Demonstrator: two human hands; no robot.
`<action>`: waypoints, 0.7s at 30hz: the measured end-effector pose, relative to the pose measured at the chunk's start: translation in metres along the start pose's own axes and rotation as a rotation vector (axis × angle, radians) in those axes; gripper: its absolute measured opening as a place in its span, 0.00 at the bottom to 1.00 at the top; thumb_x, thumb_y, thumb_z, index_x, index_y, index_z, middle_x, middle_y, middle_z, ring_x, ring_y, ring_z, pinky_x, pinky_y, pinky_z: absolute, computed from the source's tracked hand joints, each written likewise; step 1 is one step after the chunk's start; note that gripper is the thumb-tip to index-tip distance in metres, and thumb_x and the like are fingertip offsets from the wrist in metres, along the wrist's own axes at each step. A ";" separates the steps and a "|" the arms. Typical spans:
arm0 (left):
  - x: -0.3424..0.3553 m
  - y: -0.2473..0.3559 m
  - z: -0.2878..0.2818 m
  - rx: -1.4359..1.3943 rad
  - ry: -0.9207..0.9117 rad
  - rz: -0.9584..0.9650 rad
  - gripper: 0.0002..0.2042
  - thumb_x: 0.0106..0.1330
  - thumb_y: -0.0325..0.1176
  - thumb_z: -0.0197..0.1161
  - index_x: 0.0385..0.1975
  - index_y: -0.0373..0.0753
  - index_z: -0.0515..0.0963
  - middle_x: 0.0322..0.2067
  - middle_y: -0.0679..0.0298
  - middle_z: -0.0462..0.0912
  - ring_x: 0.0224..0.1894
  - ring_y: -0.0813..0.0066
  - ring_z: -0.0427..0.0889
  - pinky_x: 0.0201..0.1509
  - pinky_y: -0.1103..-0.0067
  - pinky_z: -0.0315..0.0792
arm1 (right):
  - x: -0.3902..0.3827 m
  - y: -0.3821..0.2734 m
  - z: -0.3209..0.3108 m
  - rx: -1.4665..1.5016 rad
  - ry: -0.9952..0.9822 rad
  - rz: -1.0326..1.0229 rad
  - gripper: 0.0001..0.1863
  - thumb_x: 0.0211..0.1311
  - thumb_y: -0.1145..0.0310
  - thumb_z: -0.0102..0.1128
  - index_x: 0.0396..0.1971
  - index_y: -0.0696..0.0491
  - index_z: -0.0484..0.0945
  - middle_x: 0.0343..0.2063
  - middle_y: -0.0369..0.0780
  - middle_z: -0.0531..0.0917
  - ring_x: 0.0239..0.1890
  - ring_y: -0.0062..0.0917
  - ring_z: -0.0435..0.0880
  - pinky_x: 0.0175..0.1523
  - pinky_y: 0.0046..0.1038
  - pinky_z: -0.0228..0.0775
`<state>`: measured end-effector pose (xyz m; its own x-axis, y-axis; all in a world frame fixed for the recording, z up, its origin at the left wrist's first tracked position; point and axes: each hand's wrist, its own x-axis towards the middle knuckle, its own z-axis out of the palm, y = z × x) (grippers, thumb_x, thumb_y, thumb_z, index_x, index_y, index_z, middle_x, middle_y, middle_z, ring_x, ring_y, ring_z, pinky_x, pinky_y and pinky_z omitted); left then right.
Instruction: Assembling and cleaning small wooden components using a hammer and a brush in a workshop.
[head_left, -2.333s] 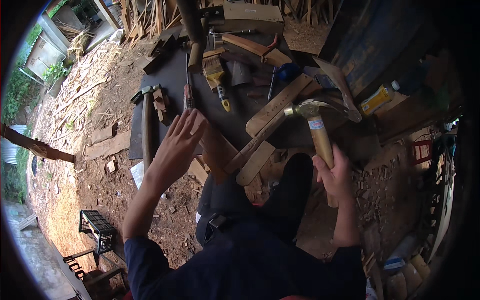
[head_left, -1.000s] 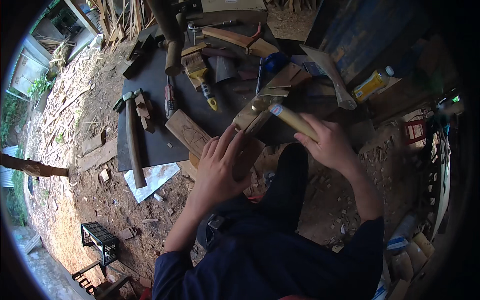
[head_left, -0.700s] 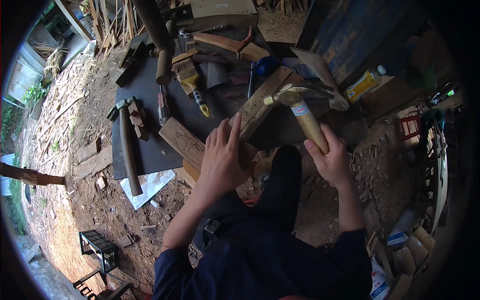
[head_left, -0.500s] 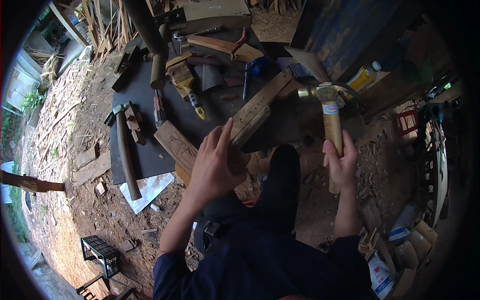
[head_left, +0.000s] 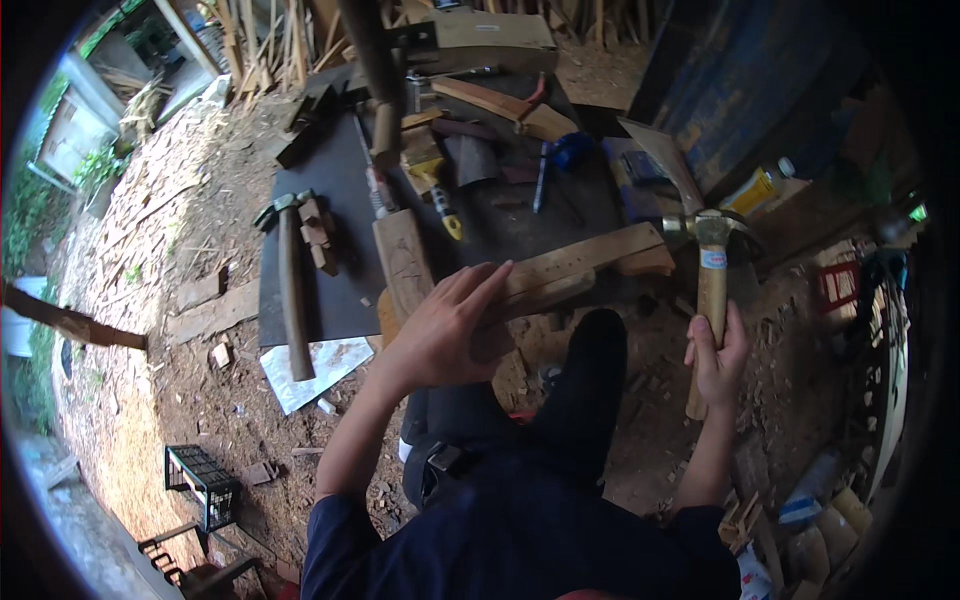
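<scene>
My left hand (head_left: 455, 325) is closed around a joined wooden piece, its index finger stretched along the wood. One arm of it, a long strip (head_left: 600, 252) with small dark marks along its face, points right. A second, wider wooden block (head_left: 403, 262) with curved lines on its face rises to the left of the hand; where the parts meet is hidden behind my fingers. My right hand (head_left: 718, 355) grips a claw hammer (head_left: 712, 262) by its pale wooden handle, head up, close to the strip's right end. Handle wood shows below my fist.
On the dark table (head_left: 340, 170) lie another hammer (head_left: 292, 280), small wood blocks (head_left: 318, 235), a screwdriver (head_left: 376, 190), a paintbrush (head_left: 428, 170), a blue tape measure (head_left: 572, 150) and a red-handled saw (head_left: 515, 105). A yellow bottle (head_left: 755, 190) lies right. A black crate (head_left: 203, 485) stands on the chip-strewn ground.
The view has shifted, with the table now farther right. The joined wood has turned clockwise in my left hand, its strip lying flatter. My right hand still holds the hammer upright.
</scene>
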<state>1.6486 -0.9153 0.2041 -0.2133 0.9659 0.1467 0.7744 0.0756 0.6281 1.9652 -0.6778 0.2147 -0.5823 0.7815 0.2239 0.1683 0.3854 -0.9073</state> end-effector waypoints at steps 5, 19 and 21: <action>0.009 -0.013 -0.004 0.042 0.039 0.076 0.53 0.45 0.36 0.79 0.78 0.37 0.61 0.73 0.47 0.67 0.74 0.44 0.68 0.79 0.59 0.64 | 0.009 -0.008 0.017 -0.175 -0.087 -0.010 0.22 0.77 0.58 0.65 0.57 0.61 0.77 0.27 0.37 0.81 0.21 0.19 0.80 0.26 0.25 0.70; 0.009 -0.010 0.022 0.231 0.212 -0.051 0.50 0.49 0.45 0.80 0.76 0.37 0.66 0.76 0.52 0.68 0.80 0.51 0.62 0.83 0.55 0.56 | 0.050 -0.062 0.038 -0.229 -0.066 -0.304 0.22 0.76 0.60 0.65 0.58 0.61 0.78 0.28 0.41 0.83 0.28 0.24 0.82 0.34 0.28 0.74; 0.010 -0.010 0.021 0.200 0.209 -0.016 0.51 0.49 0.45 0.81 0.76 0.37 0.67 0.76 0.52 0.68 0.80 0.51 0.61 0.83 0.55 0.56 | 0.051 -0.064 0.046 -0.055 -0.126 -0.248 0.21 0.77 0.59 0.65 0.58 0.60 0.78 0.26 0.35 0.79 0.27 0.16 0.76 0.33 0.25 0.72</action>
<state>1.6517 -0.9015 0.1831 -0.3282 0.8938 0.3055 0.8678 0.1577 0.4711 1.8881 -0.6853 0.2674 -0.7048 0.5943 0.3872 0.0498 0.5860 -0.8088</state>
